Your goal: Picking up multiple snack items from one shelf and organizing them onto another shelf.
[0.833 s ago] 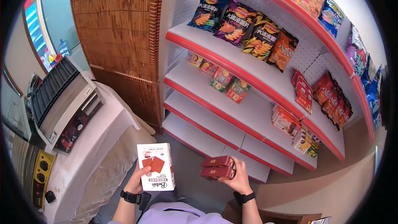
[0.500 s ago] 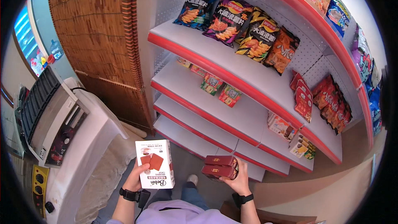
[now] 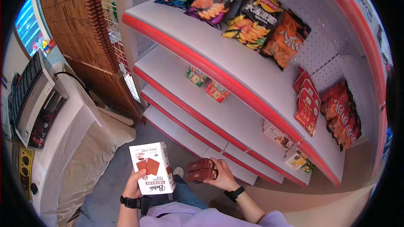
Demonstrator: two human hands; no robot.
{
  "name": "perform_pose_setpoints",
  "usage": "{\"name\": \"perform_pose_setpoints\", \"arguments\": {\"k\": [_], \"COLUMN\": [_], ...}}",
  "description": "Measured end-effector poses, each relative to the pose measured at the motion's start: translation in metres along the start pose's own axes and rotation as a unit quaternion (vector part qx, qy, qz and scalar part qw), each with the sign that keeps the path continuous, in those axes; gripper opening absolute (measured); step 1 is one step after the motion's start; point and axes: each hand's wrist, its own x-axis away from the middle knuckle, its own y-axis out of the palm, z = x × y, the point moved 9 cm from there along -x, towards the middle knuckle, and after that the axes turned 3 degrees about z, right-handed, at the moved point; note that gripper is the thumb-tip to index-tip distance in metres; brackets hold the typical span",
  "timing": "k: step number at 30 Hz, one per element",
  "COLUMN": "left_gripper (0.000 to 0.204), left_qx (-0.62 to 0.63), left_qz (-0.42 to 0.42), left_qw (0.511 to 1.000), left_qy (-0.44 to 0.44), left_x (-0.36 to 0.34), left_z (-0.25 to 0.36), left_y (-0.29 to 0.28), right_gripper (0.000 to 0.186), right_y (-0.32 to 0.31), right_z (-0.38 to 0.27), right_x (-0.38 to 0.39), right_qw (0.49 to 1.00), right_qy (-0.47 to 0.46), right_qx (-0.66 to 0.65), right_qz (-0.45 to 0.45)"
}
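Note:
My left hand [image 3: 133,183] grips a white snack box [image 3: 156,169] by its left side, thumb across the front. The box shows a picture of brown squares, and its print appears upside down. To its right, my right hand [image 3: 224,178] is closed round the right end of two small dark-red boxes [image 3: 202,170], one stacked against the other. My fingers cover part of their right ends. The two holdings are apart, both held in the air over the floor and in front of the shelf unit's lower boards.
White shelves with red edges [image 3: 185,56] rise ahead. They carry chip bags [image 3: 254,14], red packets [image 3: 308,105], small green and red boxes [image 3: 216,91] and cartons [image 3: 298,159]. At left stands a cloth-covered table [image 3: 71,138] with a grill-like appliance [image 3: 35,101]. A bamboo screen [image 3: 69,25] hangs behind.
My view has come closer to the shelves, which loom larger. My right hand has brought the dark-red boxes left, nearer the white box. Both hands keep their hold.

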Motion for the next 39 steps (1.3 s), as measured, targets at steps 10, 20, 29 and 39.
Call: {"name": "perform_pose_setpoints", "arguments": {"k": [10, 20, 29, 39], "left_gripper": [0.073, 0.083, 0.072, 0.070], "left_qx": [-0.065, -0.036, -0.087, -0.077], "left_qz": [-0.077, -0.015, 0.115, 0.142], "left_qw": [0.989, 0.983, 0.975, 0.981], "left_qy": [-0.112, -0.180, -0.167, -0.109], "left_x": [-0.011, -0.011, -0.036, -0.055], "left_z": [-0.071, -0.143, -0.177, -0.163], "left_y": [-0.026, -0.105, -0.200, -0.225], "right_gripper": [0.095, 0.089, 0.073, 0.088], "right_y": [0.019, -0.040, -0.033, -0.046], "right_z": [0.144, 0.236, 0.333, 0.326], "right_x": [0.098, 0.047, -0.045, -0.136], "right_qw": [0.971, 0.959, 0.945, 0.964], "right_qy": [0.227, 0.139, 0.200, 0.135], "right_qx": [0.025, 0.112, -0.077, -0.122], "right_qz": [0.069, 0.219, 0.248, 0.192]}}
